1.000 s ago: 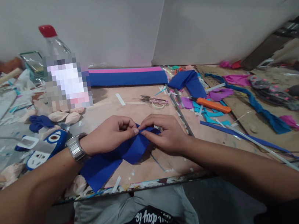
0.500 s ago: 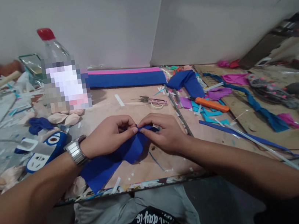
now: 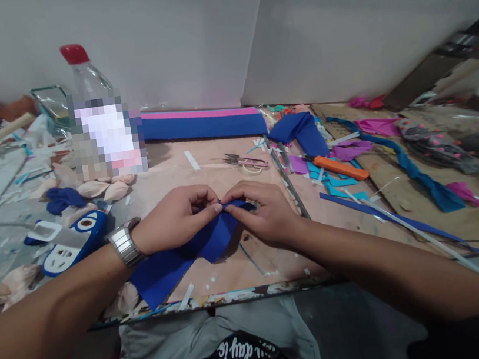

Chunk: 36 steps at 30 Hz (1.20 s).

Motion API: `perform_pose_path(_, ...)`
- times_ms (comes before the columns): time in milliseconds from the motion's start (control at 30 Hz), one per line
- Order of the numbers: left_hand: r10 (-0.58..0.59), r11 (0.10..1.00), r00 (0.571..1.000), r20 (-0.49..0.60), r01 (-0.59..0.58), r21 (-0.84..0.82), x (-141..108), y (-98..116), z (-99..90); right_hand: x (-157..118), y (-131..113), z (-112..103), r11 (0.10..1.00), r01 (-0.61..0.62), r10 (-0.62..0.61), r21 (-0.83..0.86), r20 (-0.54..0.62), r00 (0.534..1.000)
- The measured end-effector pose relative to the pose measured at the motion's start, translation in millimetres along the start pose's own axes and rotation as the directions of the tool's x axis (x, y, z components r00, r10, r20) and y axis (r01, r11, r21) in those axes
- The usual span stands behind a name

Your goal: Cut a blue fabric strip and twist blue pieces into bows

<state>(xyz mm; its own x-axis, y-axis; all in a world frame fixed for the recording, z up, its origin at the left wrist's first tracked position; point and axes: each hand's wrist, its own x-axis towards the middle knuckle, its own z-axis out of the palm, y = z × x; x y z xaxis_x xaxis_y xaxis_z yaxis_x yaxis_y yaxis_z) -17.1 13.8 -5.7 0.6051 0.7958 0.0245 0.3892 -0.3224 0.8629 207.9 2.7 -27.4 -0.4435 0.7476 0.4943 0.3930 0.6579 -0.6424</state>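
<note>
Both of my hands pinch the upper edge of a blue fabric strip (image 3: 214, 236) above the middle of the table. My left hand (image 3: 186, 216), with a metal watch (image 3: 124, 245) at the wrist, grips it between thumb and fingers. Right beside it, fingertips nearly meeting, my right hand (image 3: 264, 209) is closed on the same cloth. The rest of the strip hangs down and spreads left beneath my left wrist toward the table's front edge. My fingers hide the pinched part. Beyond my hands lie small thread snips (image 3: 245, 159).
A pixelated bottle with a red cap (image 3: 74, 54) stands at back left. A blue and white power strip (image 3: 74, 241) lies left of my wrist. Folded blue cloth (image 3: 205, 126) lies along the wall. An orange utility knife (image 3: 340, 167) rests among colourful scraps at right.
My hands hold the same pinch on the blue fabric, with barely any movement. A blurred dark shape has appeared at the far right edge.
</note>
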Motion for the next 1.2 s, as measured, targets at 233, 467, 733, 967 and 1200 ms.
perform_pose_path(233, 0.054, 0.989, 0.998, -0.035, -0.049, 0.137, -2.8, 1.8, 0.1, 1.1, 0.6, -0.7, 1.0, -0.003, 0.003, 0.001, 0.032, 0.999)
perform_pose_path(467, 0.096, 0.968, 0.993, -0.063, -0.079, 0.236, -3.2, 3.4, -0.3, 0.6, 1.6, -1.1, 1.0, 0.003, -0.003, -0.01, 0.03, 1.0)
perform_pose_path(733, 0.091, 0.948, 0.991, -0.1, -0.056, 0.312, -3.3, 4.7, 2.0, 0.6, 1.5, -1.0, 0.999, -0.007, 0.008, -0.039, 0.016, 1.0)
perform_pose_path(967, 0.104, 0.949, 0.99, -0.1, -0.069, 0.307, -3.1, 3.6, 2.5, 0.0, 1.4, -2.3, 0.998, 0.019, -0.018, -0.053, 0.018, 1.0)
perform_pose_path(1200, 0.119, 0.939, 0.985, -0.124, -0.072, 0.336, -3.4, 3.0, 4.2, 0.7, 0.5, -1.4, 0.998, 0.009, -0.01, -0.064, -0.007, 1.0)
